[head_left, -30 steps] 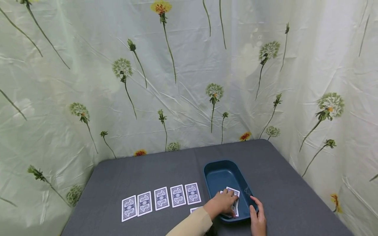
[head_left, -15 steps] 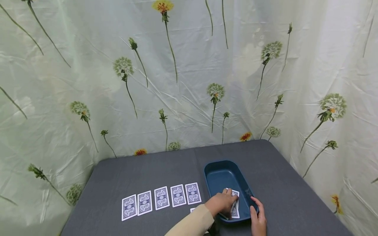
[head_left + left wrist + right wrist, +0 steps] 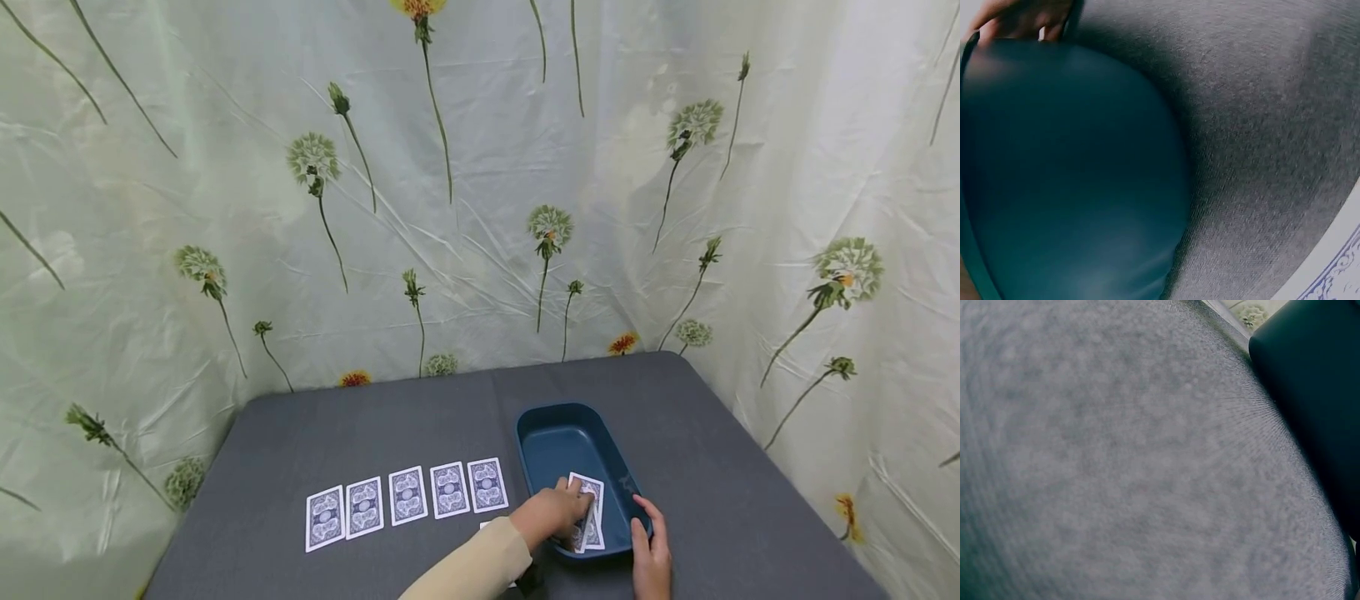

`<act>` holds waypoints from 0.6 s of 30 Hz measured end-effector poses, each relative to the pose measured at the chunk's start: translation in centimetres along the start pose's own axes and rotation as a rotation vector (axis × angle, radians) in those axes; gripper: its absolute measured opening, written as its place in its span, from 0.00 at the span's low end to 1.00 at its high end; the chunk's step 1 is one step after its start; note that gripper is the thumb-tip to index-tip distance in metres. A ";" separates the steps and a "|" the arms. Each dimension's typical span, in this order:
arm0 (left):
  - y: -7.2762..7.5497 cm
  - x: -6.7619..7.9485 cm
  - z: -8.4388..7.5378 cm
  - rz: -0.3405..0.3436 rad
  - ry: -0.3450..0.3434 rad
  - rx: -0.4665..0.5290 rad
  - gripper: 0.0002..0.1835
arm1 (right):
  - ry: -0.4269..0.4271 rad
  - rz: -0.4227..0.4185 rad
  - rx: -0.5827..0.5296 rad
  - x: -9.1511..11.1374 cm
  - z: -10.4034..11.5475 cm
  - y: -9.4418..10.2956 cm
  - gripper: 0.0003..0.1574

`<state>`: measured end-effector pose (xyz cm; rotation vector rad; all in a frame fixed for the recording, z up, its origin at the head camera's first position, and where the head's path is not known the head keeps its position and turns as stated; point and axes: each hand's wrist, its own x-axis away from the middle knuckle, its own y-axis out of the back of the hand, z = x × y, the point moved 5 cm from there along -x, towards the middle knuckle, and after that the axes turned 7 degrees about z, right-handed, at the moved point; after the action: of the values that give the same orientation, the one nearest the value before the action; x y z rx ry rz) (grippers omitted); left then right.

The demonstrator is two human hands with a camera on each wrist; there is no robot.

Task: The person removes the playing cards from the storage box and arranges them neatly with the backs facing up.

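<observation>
In the head view my left hand [image 3: 555, 510] reaches into a deep blue tray [image 3: 566, 450], its fingers holding a playing card [image 3: 581, 533] at the near end. A second playing card [image 3: 597, 525] lies beneath, partly covered. The left thumb is hidden. At the tray's near right corner, my right hand [image 3: 652, 554] grips the rim, thumb and fingers spread along it. The left wrist view is mostly filled by the tray's outer wall [image 3: 1079, 175], with fingers [image 3: 1019, 22] at its top edge. Only grey cloth and the tray's side [image 3: 1316, 387] show in the right wrist view.
A row of several face-down playing cards [image 3: 407, 495] lies left of the tray on the grey-covered table [image 3: 360, 433]. Another card [image 3: 484, 525] is mostly hidden under my left sleeve [image 3: 472, 571]. A flowered curtain [image 3: 480, 250] hangs behind the table.
My left hand has shifted slightly left within the tray, and the upper card now shows more, angled across the lower one. The right hand stays at the rim. The head view has tilted slightly.
</observation>
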<state>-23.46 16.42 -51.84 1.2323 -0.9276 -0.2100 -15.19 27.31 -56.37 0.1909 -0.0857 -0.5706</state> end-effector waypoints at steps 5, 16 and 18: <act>0.2 0.2 -0.1 -0.085 -0.028 -0.063 0.33 | 0.030 -0.030 0.015 0.1 0.1 0.0 0.22; 0.0 0.0 0.0 -0.079 -0.004 -0.174 0.37 | -0.006 -0.004 0.041 0.0 0.3 0.0 0.23; 0.0 -0.2 0.0 -0.064 0.005 -0.184 0.39 | -0.020 0.011 0.042 -0.1 0.3 0.0 0.23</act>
<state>-23.57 16.52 -51.97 1.0924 -0.8457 -0.3357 -15.32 27.32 -56.04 0.2254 -0.1176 -0.5601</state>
